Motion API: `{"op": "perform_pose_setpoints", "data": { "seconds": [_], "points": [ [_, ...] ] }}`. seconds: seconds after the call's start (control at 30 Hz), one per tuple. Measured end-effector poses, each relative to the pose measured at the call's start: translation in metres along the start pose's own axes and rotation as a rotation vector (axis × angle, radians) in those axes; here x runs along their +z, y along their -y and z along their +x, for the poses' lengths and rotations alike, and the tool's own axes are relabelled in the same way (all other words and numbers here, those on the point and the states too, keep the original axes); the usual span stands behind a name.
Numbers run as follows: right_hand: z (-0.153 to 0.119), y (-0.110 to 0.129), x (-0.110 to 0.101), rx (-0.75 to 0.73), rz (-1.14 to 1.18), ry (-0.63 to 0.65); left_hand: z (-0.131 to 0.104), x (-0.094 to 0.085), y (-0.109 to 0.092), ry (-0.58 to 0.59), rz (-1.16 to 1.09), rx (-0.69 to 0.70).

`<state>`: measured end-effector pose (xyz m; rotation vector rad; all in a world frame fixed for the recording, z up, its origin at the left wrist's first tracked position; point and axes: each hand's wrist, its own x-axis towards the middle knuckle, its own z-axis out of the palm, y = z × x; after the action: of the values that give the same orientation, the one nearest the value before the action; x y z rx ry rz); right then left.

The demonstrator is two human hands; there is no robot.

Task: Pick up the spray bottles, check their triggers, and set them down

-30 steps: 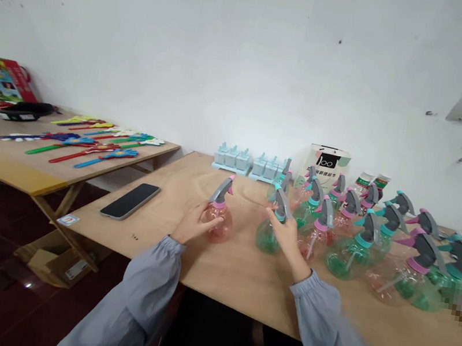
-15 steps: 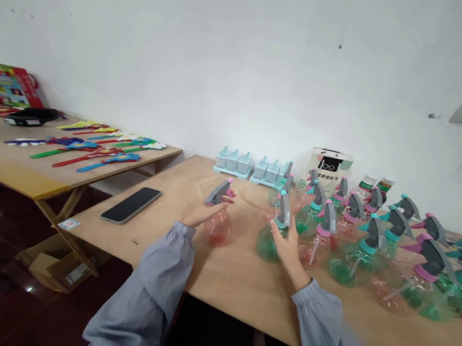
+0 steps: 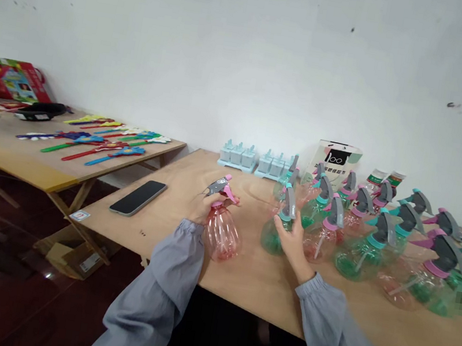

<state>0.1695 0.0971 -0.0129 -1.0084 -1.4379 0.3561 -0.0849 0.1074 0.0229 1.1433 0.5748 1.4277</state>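
My left hand (image 3: 205, 208) is closed round the neck of a clear pink spray bottle (image 3: 223, 235), just under its grey and pink trigger head. This bottle tilts, its base toward the lower right. My right hand (image 3: 293, 237) grips a green spray bottle (image 3: 272, 237) near its teal collar; the bottle stands upright on the table, partly covered by the fingers. Close to its right stands another pink spray bottle (image 3: 319, 241). Several more pink and green spray bottles, such as a green one (image 3: 353, 257), crowd the right side.
A phone (image 3: 138, 197) lies on my wooden table (image 3: 175, 246). Pale blue popsicle molds (image 3: 237, 156) and a printed box (image 3: 333, 161) stand by the wall. On the left table (image 3: 51, 168) are colorful hand-shaped toys (image 3: 94, 149). A cardboard box (image 3: 75, 256) sits below.
My left hand has brought the pink spray bottle closer to me and tipped it, base swinging to the lower right. My right hand stays on the green spray bottle. The view has shifted slightly.
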Motion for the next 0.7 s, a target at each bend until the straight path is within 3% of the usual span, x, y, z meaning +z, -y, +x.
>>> {"op": "perform_pose_setpoints", "data": {
  "seconds": [0.27, 0.47, 0.7],
  "points": [
    [0.000, 0.001, 0.000, -0.025, -0.022, -0.008, -0.001, 0.006, -0.002, 0.067, 0.054, 0.064],
    [0.001, 0.001, -0.001, -0.001, -0.024, 0.003, -0.003, 0.010, -0.004, -0.011, 0.095, 0.056],
    [0.001, -0.001, 0.000, -0.008, -0.019, 0.003, -0.004, 0.018, -0.011, -0.010, 0.279, 0.120]
  ]
}}
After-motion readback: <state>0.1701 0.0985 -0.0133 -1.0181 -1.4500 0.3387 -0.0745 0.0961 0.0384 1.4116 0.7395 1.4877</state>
